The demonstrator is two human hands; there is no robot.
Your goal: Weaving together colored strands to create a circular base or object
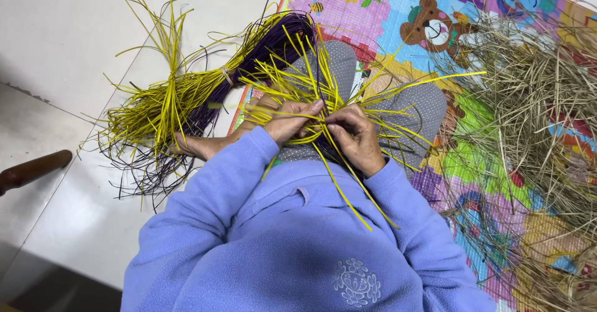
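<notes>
In the head view, you are sitting on the floor with your knees drawn up under grey dotted trousers [423, 104], and your two hands are working close together just above them. Your left hand [287, 120] is curling its fingers around a cluster of yellow strands [311, 85], and your right hand [356, 135] is pinching the same cluster from the other side, so both hands are closing on the strands with fingertips nearly touching. The loose ends are fanning out in all directions, and one long strand [345, 191] is trailing down across your lilac fleece sleeve [217, 194]. To your left, a tied bundle of yellow and dark purple strands [186, 94] is lying on the pale tiled floor [62, 32], near your bare foot [193, 144]. A brown wooden handle [31, 169] is resting further left, well apart from the bundle. To your right, a large heap of dry straw-coloured grass [535, 113] is spreading over the colourful play mat [398, 7] that is lying beneath your legs.
</notes>
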